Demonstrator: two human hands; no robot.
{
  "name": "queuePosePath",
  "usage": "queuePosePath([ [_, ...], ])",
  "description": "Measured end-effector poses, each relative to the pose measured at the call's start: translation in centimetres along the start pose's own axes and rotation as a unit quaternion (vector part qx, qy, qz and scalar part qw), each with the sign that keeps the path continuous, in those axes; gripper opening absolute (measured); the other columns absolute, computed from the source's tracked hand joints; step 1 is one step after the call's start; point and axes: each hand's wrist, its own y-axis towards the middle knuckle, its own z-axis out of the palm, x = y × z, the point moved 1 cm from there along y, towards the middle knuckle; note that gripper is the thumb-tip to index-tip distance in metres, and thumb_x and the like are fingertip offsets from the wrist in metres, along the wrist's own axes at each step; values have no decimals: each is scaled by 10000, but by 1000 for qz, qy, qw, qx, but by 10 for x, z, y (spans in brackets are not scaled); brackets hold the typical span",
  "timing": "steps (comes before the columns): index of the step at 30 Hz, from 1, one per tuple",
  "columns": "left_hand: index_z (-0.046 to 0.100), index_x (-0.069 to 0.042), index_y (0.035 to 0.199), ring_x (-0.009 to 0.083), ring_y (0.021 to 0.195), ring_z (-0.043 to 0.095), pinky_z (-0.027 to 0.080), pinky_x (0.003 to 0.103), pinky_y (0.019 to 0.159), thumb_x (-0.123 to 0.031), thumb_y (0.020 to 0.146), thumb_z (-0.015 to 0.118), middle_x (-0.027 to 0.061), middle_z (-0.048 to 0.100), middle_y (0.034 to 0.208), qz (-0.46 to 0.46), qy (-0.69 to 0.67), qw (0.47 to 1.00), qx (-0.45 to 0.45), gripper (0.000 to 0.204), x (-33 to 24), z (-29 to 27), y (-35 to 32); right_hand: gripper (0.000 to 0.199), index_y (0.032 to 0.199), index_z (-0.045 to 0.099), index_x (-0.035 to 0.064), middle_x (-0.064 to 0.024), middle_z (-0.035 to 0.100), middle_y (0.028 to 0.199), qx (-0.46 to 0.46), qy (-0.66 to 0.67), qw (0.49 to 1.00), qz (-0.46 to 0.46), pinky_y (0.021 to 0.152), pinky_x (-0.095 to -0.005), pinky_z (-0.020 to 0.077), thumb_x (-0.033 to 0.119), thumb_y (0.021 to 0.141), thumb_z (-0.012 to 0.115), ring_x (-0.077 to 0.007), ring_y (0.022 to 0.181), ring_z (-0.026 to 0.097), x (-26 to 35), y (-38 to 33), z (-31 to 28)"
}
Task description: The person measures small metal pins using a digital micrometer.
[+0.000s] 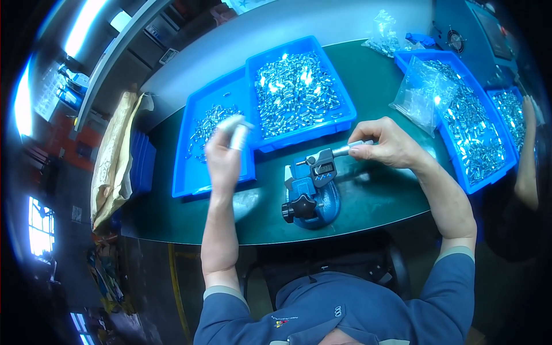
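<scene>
A digital micrometer (323,167) with a small display is clamped in a blue stand (325,208) with a black knob, near the table's front edge. My right hand (388,144) pinches the micrometer's thimble at its right end, with white covers on some fingertips. To the left, my left hand (224,152) hovers over the near right part of a blue tray (185,172) that holds a small pile of short metal pieces (214,119). White covers show on its fingers too. Motion smears those fingers, so whether they hold a piece is unclear.
A fuller blue tray (260,144) of metal pieces overlaps the first one's right side. Further right stand another tray (472,187) with a clear plastic bag (415,100) on its edge, and another person's arm (526,167). Brown paper (112,167) stands at the left.
</scene>
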Motion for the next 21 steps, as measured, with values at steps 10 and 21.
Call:
queuePosePath([
  [10,711,-25,1125,272,998,700,535,359,893,-113,865,728,160,722,1060,35,300,941,150,275,9,31,52,317,996,715,2,-45,694,799,13,3,1000,10,664,-249,466,288,864,754,-95,746,621,1,0,3],
  [21,741,-28,975,261,880,704,541,373,787,-101,811,756,144,726,929,-8,371,858,356,180,32,57,79,329,983,721,1,-53,694,792,9,-38,999,-13,657,-280,470,308,868,748,-118,734,616,2,-2,-1],
])
